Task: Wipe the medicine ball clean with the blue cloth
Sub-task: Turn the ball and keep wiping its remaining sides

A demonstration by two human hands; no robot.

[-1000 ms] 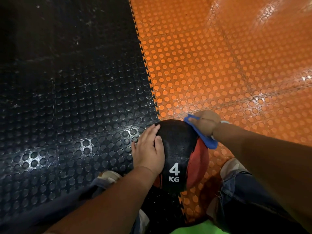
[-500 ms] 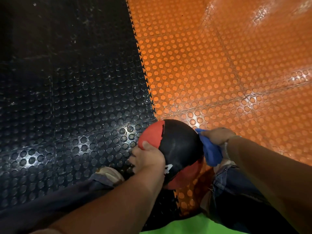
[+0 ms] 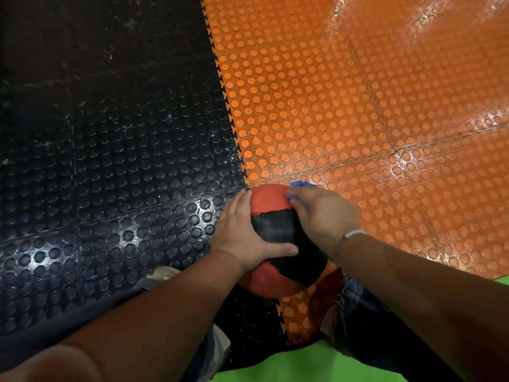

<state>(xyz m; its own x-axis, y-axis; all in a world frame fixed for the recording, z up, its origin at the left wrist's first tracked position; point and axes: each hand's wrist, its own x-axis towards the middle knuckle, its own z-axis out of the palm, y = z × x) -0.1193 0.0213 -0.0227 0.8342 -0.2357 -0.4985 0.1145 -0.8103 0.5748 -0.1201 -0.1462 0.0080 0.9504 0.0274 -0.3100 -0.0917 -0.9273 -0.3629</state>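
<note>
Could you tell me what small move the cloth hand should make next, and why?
Probably drag the blue cloth toward the body across the black panel. The right hand presses it on the medicine ball's far red panel, while the left hand steadies the ball.

There is one view only, from a wide-angle camera worn on the person's head. It looks forward and steeply down, close over the two forearms, which enter from the bottom edge and meet near the middle. The left hand [image 3: 242, 238] and right hand [image 3: 322, 216] sit just below centre, near the lens. Beyond the hands the studded floor fills the upper frame: black mat [image 3: 110, 133] past the left hand, orange mat [image 3: 358, 106] past the right. Straight lines bow toward the edges. Nearer than the hands, the knees show at the bottom.
</note>
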